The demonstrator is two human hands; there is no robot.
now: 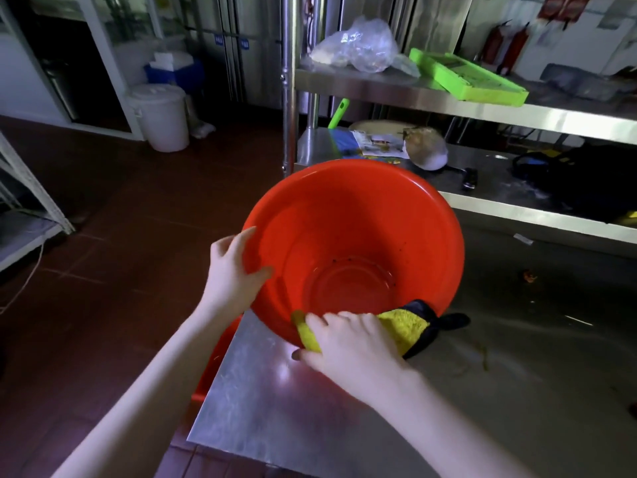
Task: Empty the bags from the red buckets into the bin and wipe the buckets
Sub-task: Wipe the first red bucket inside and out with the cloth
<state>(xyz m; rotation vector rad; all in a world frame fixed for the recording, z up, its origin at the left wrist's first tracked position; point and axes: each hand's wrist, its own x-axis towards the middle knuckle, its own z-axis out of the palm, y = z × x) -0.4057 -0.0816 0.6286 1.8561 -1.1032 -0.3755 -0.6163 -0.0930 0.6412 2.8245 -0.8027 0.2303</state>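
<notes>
A red bucket [355, 236] stands tilted toward me at the corner of a steel table [275, 401]. It has no bag in it, only a few dark specks near the bottom. My left hand [234, 270] grips its left rim, thumb inside. My right hand [348, 350] presses a yellow and black cloth [406, 326] against the near rim. A second red container [210, 367] shows partly below the table's left edge.
A steel shelf unit [482, 108] rises behind the bucket, holding a green tray [465, 75], a clear plastic bag [362, 46] and papers. A white lidded bin [162, 115] stands on the red tile floor at the far left. A black bag [579, 181] lies at right.
</notes>
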